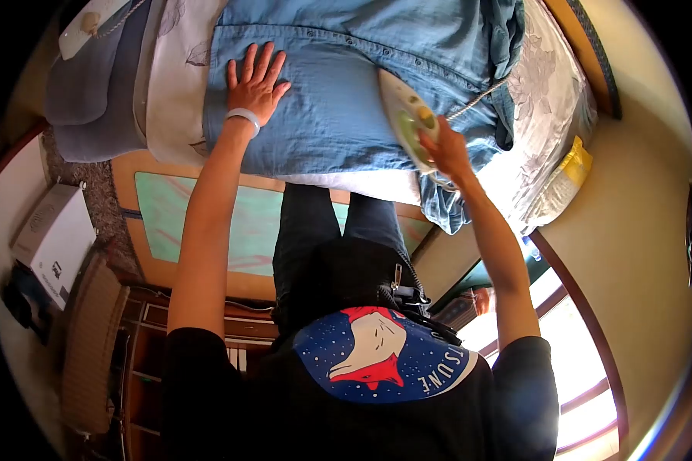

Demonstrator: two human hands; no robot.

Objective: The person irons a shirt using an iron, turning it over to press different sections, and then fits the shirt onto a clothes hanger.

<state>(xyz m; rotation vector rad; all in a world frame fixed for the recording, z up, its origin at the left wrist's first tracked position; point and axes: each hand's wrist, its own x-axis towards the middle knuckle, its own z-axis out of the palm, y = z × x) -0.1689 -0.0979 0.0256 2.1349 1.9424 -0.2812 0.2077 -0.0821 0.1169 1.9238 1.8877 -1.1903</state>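
A blue denim shirt (pixel 323 100) lies spread over the bed, its row of buttons running across the upper part. My left hand (pixel 257 84) rests flat on the shirt's left side with fingers apart, a pale band around the wrist. In my right hand (pixel 447 152) is a white and green clothes iron (pixel 406 115), gripped by its handle. The iron sits on the right part of the shirt with its tip pointing away from me. From near the handle a braided cord (pixel 478 100) runs up to the right. My fingers partly hide the handle.
Under the shirt is a bed with a floral sheet (pixel 542 100). A yellow-and-clear plastic package (pixel 567 180) lies at its right edge. Grey cushions (pixel 84 107) are at the left. A white box (pixel 58 238) stands lower left, and a window (pixel 584 369) is lower right.
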